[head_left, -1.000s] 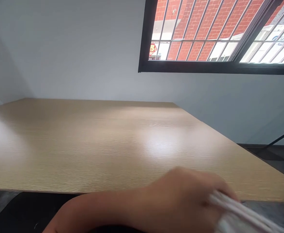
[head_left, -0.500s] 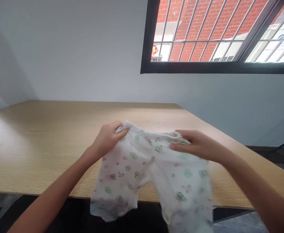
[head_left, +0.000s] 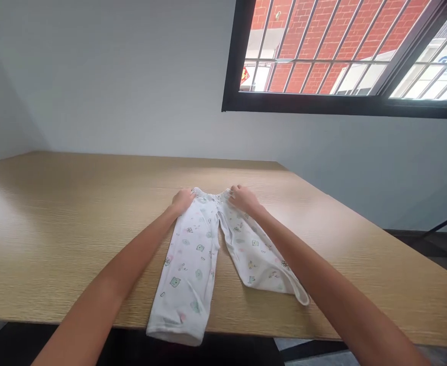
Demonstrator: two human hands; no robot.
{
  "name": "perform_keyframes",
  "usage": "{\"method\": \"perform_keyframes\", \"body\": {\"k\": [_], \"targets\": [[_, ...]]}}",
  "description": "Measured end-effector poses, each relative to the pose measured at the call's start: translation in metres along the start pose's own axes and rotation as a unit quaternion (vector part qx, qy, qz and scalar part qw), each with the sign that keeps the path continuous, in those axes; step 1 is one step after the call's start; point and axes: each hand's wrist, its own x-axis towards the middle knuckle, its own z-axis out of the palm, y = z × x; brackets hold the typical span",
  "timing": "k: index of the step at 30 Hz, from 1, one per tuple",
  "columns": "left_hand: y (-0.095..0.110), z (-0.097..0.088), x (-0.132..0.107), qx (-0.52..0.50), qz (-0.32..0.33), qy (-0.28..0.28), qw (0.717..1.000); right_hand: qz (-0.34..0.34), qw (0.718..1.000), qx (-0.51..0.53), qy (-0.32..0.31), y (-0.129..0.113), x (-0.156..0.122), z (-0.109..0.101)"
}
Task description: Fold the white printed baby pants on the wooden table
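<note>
A small pair of white trousers (head_left: 196, 254) with a little green and pink animal print lies flat on the wooden table (head_left: 55, 218), waistband away from me, legs spread toward me. The left leg's cuff hangs over the near table edge. My left hand (head_left: 182, 199) grips the left end of the waistband with curled fingers. My right hand (head_left: 242, 197) grips the right end of it. Both arms are stretched far forward.
The table runs back to a pale wall. A black-framed window (head_left: 322, 104) with bars and a red brick wall behind it is at the upper right. Dark floor and a black strut (head_left: 437, 221) lie past the table's right edge.
The trousers came up from below the table edge in my hands, were spread in the air, and now lie flat on the table farther from me.
</note>
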Motion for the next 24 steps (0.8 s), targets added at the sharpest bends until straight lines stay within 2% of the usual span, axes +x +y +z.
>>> {"method": "perform_keyframes", "body": {"k": [3,5,7,9,11,12,14,15,18,21,24], "targets": [[0.003,-0.010,-0.022,-0.017,0.050,-0.005,0.999,-0.115,0.993,-0.008,0.005,-0.028,-0.034,-0.011],[0.008,-0.019,-0.054,-0.037,0.101,-0.031,0.994,-0.211,0.976,0.030,-0.050,-0.051,-0.073,-0.014],[0.016,-0.027,-0.095,-0.068,0.166,-0.097,0.979,-0.308,0.941,0.079,-0.111,-0.073,-0.119,-0.011],[0.022,-0.033,-0.136,-0.091,0.230,-0.202,0.948,-0.384,0.909,0.113,-0.112,-0.092,-0.163,-0.004],[0.025,-0.035,-0.162,-0.083,0.278,-0.298,0.910,-0.399,0.901,0.140,-0.104,-0.104,-0.196,0.002],[0.024,-0.034,-0.167,-0.065,0.293,-0.328,0.896,-0.395,0.900,0.150,-0.105,-0.107,-0.207,0.004],[0.018,-0.028,-0.156,-0.024,0.314,-0.345,0.884,-0.386,0.899,0.169,-0.121,-0.109,-0.220,0.004],[0.013,-0.023,-0.141,-0.002,0.311,-0.333,0.890,-0.384,0.897,0.175,-0.131,-0.109,-0.222,0.003],[-0.006,-0.009,-0.081,0.059,0.242,-0.263,0.932,-0.373,0.896,0.188,-0.153,-0.106,-0.222,0.000],[-0.022,0.000,-0.031,0.075,0.188,-0.220,0.954,-0.366,0.895,0.200,-0.157,-0.105,-0.222,0.001],[-0.028,0.001,-0.015,0.080,0.173,-0.195,0.962,-0.374,0.890,0.207,-0.157,-0.105,-0.225,0.003]]}}
